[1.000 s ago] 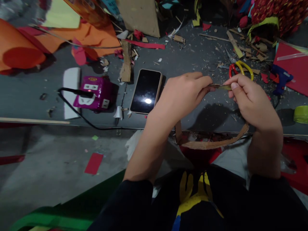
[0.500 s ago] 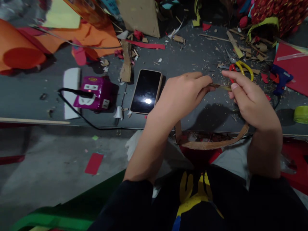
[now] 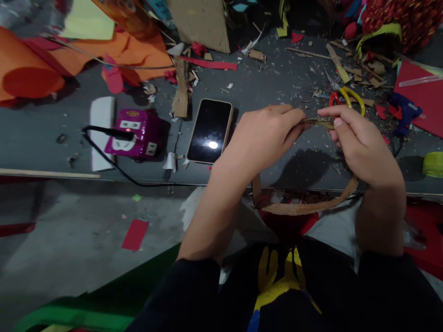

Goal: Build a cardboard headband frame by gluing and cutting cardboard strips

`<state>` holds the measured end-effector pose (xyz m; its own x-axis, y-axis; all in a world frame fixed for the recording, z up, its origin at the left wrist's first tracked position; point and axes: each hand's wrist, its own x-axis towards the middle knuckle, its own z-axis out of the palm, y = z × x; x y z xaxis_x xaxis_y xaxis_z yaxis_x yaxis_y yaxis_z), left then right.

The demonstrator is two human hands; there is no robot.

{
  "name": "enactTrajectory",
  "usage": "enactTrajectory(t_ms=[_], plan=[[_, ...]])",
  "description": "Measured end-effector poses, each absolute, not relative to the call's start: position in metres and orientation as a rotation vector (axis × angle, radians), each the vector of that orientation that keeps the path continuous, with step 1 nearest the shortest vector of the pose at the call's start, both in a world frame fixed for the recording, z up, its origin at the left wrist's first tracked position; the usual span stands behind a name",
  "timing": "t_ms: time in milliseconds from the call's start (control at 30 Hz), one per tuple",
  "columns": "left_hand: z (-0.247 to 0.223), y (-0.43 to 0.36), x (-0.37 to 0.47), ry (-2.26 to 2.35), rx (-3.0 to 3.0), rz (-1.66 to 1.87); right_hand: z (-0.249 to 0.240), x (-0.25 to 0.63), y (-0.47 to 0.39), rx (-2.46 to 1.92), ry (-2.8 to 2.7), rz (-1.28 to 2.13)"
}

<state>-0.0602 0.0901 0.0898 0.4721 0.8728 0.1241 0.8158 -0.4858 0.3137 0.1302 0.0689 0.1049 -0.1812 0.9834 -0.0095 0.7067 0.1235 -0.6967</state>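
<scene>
A long brown cardboard strip curves in a loop below my hands and hangs past the table's front edge. My left hand is closed, pinching a part of the strip between thumb and fingers. My right hand pinches the strip on the other side of a short gap, thumb against the bent fingers, with the index finger stretched out towards the left. Between the two hands a narrow strip section is seen edge-on. Just beyond my right hand lie scissors with red and yellow handles.
Left of my hands lie a phone and a purple power socket block with a black cable. A blue glue gun rests at the right, near yellow tape. Cardboard scraps and orange felt litter the back.
Both hands stay almost in place on the strip. The right index finger has shifted very slightly down; little else differs.
</scene>
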Motion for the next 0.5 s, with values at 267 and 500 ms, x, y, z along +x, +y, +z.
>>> enactTrajectory(t_ms=[267, 500], plan=[[0.0894, 0.0902, -0.06, 1.468, 2.534, 0.324, 0.1055, 0.1304, 0.0697, -1.609, -1.932, 0.828], [0.0862, 0.0911, -0.0616, 1.425, 2.501, 0.431, 0.1042, 0.1309, 0.0691, -1.621, -1.929, 0.831]])
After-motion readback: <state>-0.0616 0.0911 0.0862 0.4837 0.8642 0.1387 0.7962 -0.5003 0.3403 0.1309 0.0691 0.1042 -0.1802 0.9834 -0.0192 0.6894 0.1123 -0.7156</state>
